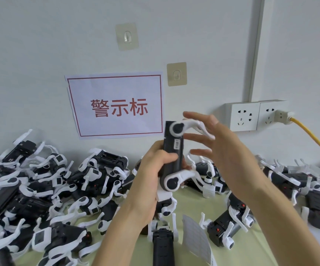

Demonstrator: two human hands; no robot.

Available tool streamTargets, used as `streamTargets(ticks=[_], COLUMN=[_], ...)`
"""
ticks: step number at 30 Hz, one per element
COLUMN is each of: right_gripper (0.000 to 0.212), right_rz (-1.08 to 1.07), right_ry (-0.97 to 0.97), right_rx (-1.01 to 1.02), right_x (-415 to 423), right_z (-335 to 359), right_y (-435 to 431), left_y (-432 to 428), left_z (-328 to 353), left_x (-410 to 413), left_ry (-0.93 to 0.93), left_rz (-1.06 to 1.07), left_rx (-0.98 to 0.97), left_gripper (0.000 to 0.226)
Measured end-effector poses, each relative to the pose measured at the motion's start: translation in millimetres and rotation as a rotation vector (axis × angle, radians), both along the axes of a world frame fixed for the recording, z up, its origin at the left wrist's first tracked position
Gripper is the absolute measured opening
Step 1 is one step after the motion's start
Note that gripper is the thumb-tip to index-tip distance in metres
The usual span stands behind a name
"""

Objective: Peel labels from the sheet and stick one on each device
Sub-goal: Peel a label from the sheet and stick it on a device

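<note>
The left hand (155, 166) grips a black-and-white device (172, 150) upright, so its small label (177, 144) faces the person. The right hand (209, 143), fingers spread and holding nothing, hovers just beside the device. The label sheet (195, 240) lies on the table below the device.

Two hands are in view, a left hand (153, 166) and a right hand (218, 148), with one black-and-white device (172, 150) raised between them. The devices heaped on the table are too tangled to count exactly: a large pile (40, 189) at left, several more (289, 187) at right. One label sheet (195, 240), one wall sign (116, 106), two adhesive hooks (126, 36), two wall sockets (243, 117) and one yellow cable (312, 139).
</note>
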State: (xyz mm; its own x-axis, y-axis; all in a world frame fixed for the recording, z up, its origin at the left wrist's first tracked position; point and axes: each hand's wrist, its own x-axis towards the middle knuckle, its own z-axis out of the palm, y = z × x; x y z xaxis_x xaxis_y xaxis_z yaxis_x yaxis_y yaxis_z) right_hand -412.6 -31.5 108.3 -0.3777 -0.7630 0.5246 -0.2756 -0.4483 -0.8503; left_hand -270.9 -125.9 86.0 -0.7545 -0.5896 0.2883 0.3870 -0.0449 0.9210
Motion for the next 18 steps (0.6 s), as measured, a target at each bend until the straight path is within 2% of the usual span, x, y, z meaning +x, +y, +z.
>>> streamTargets(ticks=[7, 10, 16, 18], right_gripper=[0.030, 0.029, 0.031, 0.035], right_rz=[-0.047, -0.046, -0.062, -0.064], right_ry=[0.056, 0.075, 0.146, 0.156], right_rx=[-0.065, -0.091, -0.082, -0.073], right_x=[-3.7, -4.7, 0.1, 1.8], right_z=[6.0, 7.7, 9.8, 10.8], right_y=[7.9, 10.6, 11.3, 11.9], left_y=[4.7, 9.3, 6.0, 3.6], left_z=[-0.1, 0.4, -0.9, -0.7], left_x=[-2.5, -5.5, 0.1, 1.1], left_ry=[-0.082, -0.087, -0.138, -0.106], left_rz=[0.004, 0.066, 0.005, -0.036], left_rx=[-0.243, -0.337, -0.321, -0.273], left_gripper=[0.060, 0.063, 0.056, 0.060])
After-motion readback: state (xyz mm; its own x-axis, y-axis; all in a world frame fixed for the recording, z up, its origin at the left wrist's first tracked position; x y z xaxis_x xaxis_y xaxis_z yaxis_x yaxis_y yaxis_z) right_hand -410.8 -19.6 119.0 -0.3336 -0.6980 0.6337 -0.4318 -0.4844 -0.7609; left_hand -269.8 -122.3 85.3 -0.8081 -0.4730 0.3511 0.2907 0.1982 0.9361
